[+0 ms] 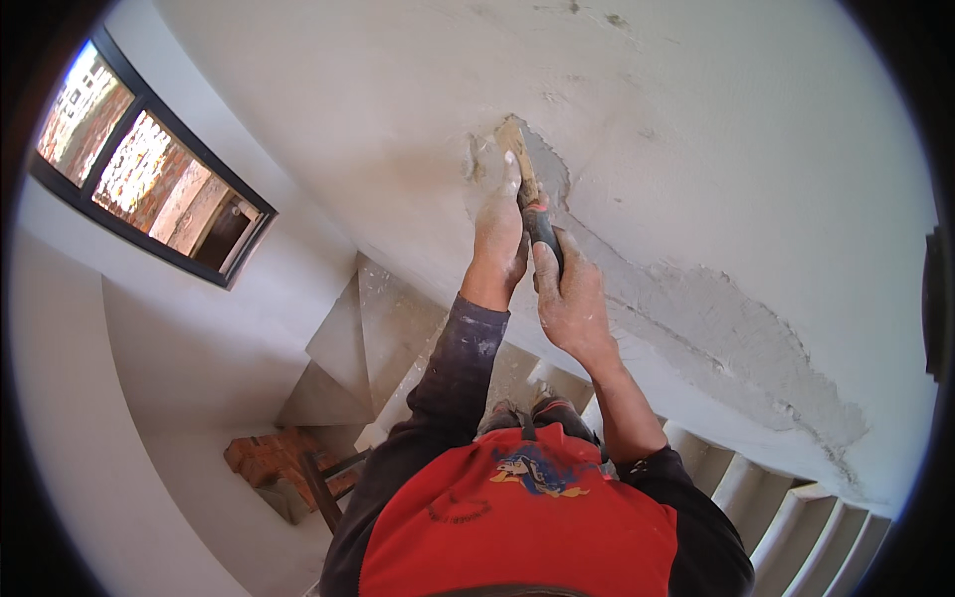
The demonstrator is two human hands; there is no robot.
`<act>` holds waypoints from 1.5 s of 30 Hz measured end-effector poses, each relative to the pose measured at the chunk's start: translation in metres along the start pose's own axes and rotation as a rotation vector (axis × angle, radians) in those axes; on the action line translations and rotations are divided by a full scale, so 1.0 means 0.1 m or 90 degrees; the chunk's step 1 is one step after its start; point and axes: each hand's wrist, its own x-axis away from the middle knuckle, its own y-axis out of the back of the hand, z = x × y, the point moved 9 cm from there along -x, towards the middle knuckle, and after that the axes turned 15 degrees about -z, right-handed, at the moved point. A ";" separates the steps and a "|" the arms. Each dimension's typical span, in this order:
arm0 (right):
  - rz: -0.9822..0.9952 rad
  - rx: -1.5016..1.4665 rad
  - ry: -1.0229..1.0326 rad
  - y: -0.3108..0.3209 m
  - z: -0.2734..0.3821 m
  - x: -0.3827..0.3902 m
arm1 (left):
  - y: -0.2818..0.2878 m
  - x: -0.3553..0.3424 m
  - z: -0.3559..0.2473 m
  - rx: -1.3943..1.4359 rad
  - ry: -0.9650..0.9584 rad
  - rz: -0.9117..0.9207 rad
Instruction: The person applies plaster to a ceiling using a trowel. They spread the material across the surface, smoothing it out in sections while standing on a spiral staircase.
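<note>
hands gripping putty knife on grey plaster patch, right hand clenched on handle, left hand pressing blade

I'm seeing bright, soft daylight coming from the window at upper left, its panes blown out with glare. The plastered wall reads evenly lit with faint shadows. Fisheye bending curves edges toward a black rim; focus is fairly sharp centrally.
</note>
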 end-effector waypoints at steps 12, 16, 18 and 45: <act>0.034 0.019 0.070 -0.28 0.37 -0.20 | 0.22 -0.28 -0.28 0.052 -0.040 0.029; 0.099 -0.071 -0.070 -0.25 -0.48 0.23 | 0.41 -0.17 0.38 -0.076 0.008 0.023; 0.135 -0.200 -0.225 -0.26 -0.82 0.46 | 0.42 0.01 0.51 -0.174 -0.065 0.050; -0.171 -0.403 -0.191 -0.85 -1.16 0.47 | 0.30 0.04 0.22 -0.408 -0.397 0.087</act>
